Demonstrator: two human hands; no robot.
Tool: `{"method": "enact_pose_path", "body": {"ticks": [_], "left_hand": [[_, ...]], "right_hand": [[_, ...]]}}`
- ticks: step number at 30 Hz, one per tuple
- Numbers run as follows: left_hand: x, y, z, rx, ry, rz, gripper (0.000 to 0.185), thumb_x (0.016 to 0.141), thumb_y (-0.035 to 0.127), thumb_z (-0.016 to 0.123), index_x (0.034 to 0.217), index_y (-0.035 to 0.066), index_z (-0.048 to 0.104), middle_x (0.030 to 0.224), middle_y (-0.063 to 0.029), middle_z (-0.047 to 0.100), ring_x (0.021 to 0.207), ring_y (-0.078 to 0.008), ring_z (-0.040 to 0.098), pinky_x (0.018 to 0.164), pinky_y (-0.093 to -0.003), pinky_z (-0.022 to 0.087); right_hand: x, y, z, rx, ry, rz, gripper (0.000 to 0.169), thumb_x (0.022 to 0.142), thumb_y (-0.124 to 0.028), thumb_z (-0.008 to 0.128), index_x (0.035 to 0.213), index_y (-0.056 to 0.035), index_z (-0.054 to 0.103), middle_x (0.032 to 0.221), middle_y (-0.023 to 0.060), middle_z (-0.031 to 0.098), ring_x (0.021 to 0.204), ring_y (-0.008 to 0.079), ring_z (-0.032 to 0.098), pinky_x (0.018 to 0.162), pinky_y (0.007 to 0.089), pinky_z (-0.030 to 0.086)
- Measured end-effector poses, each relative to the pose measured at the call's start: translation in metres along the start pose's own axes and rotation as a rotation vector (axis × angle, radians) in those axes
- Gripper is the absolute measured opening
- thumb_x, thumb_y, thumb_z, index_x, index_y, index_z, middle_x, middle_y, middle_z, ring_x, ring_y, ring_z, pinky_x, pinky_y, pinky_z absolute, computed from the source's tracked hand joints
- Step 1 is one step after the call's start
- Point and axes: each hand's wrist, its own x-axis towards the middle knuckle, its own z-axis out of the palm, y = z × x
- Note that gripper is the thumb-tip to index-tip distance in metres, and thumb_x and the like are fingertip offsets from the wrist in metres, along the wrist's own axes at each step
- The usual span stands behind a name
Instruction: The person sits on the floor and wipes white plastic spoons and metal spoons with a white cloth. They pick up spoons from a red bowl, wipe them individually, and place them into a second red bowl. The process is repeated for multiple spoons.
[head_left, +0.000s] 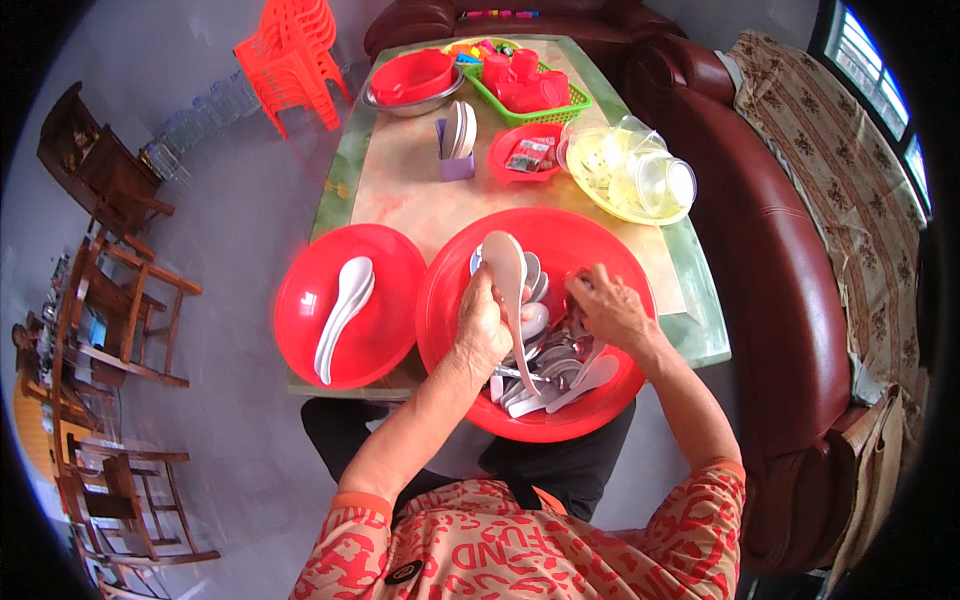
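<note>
My left hand (481, 319) grips a large white serving spoon (507, 266), its bowl end up and its handle slanting down over a big red plastic basin (540, 225). Inside the basin lies a heap of metal spoons (559, 364) and white spoons (589, 382). My right hand (611, 307) is at the basin's right side above the heap, fingers bent down; whether they hold anything is hidden. Left of the basin, a smaller red basin (300, 315) contains a few white serving spoons (345, 307) nested together.
Farther up the marble-look table (405, 176) stand a purple holder (457, 166), a red bowl with packets (508, 169), a yellow basin of clear plastic containers (600, 199), and a green basket (551, 114) of red cups. A dark red leather sofa (750, 247) runs along the right.
</note>
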Motion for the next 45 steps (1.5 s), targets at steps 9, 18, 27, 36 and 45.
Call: {"method": "enact_pose_path", "body": {"ticks": [9, 18, 27, 36, 45], "left_hand": [[-0.011, 0.003, 0.0, 0.239, -0.035, -0.026, 0.022, 0.086, 0.033, 0.059, 0.103, 0.019, 0.055, 0.079, 0.0018, 0.055, 0.062, -0.0106, 0.053, 0.044, -0.0247, 0.039], [-0.039, 0.006, 0.039, -0.029, -0.198, 0.013, 0.019, 0.092, 0.02, 0.05, 0.108, 0.01, 0.052, 0.082, 0.0021, 0.056, 0.067, -0.009, 0.059, 0.05, -0.022, 0.049], [-0.023, -0.001, 0.012, 0.335, -0.158, 0.041, 0.02, 0.09, 0.031, 0.048, 0.098, 0.013, 0.055, 0.075, 0.0009, 0.055, 0.062, -0.0089, 0.053, 0.039, -0.0226, 0.045], [-0.015, 0.0, -0.006, 0.14, -0.394, 0.14, 0.047, 0.095, 0.047, 0.028, 0.12, 0.01, 0.046, 0.116, -0.0074, 0.051, 0.109, -0.0196, 0.05, 0.093, -0.0338, 0.042], [-0.025, 0.009, 0.009, 0.136, -0.308, 0.021, 0.052, 0.094, 0.053, 0.029, 0.125, 0.014, 0.044, 0.118, -0.0033, 0.052, 0.111, -0.0155, 0.05, 0.092, -0.0323, 0.043]], "right_hand": [[-0.002, -0.032, -0.04, 0.592, 0.147, 0.061, 0.036, 0.068, 0.003, 0.063, 0.103, -0.0063, 0.062, 0.097, 0.0108, 0.054, 0.085, 0.0304, 0.06, 0.071, 0.037, 0.05], [0.017, -0.086, -0.043, 0.45, 0.478, -0.316, 0.033, 0.069, 0.003, 0.06, 0.1, -0.0062, 0.06, 0.108, 0.013, 0.052, 0.098, 0.0311, 0.055, 0.08, 0.0401, 0.046], [0.06, -0.064, -0.053, 0.693, 0.398, -0.089, 0.031, 0.073, 0.003, 0.056, 0.103, -0.0042, 0.058, 0.097, 0.0141, 0.058, 0.094, 0.0326, 0.057, 0.08, 0.0374, 0.048], [0.036, -0.097, -0.047, 0.467, 0.518, -0.253, 0.034, 0.069, -0.002, 0.063, 0.103, -0.0072, 0.058, 0.108, 0.014, 0.053, 0.1, 0.0354, 0.051, 0.086, 0.0418, 0.045], [0.048, -0.091, -0.038, 0.488, 0.588, -0.212, 0.027, 0.072, -0.004, 0.058, 0.098, -0.0095, 0.061, 0.099, 0.0112, 0.055, 0.094, 0.0328, 0.052, 0.081, 0.0407, 0.046]]}}
